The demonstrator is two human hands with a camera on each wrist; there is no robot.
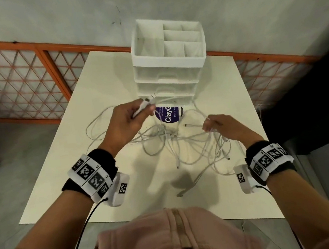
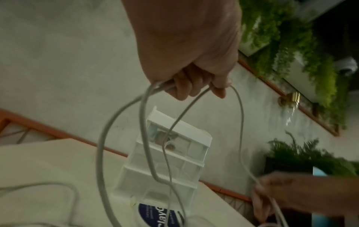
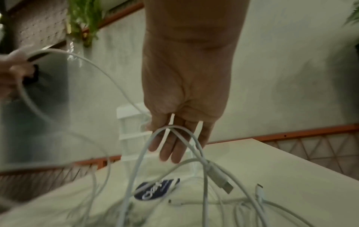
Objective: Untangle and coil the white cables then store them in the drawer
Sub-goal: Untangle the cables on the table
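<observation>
A tangle of white cables (image 1: pixel 174 142) lies on the cream table (image 1: pixel 82 177) in front of a white drawer unit (image 1: pixel 166 82) whose drawers are closed. My left hand (image 1: pixel 144 108) is raised over the table just before the unit. Its fingers curl round a plug end and several cable loops (image 2: pixel 101 145) that hang down from it. My right hand (image 1: pixel 211 124) hovers over the right side of the tangle. In the right wrist view its fingers (image 3: pixel 174 145) are straight, with cable loops (image 3: pixel 194 138) draped across them and a USB plug (image 3: pixel 225 185) dangling below.
A purple round sticker (image 1: pixel 168 114) is on the table at the foot of the drawer unit. The unit's top is an open tray with several compartments (image 1: pixel 169 38). An orange-framed lattice railing (image 1: pixel 17 81) runs behind the table. Bare table surface lies at the front left.
</observation>
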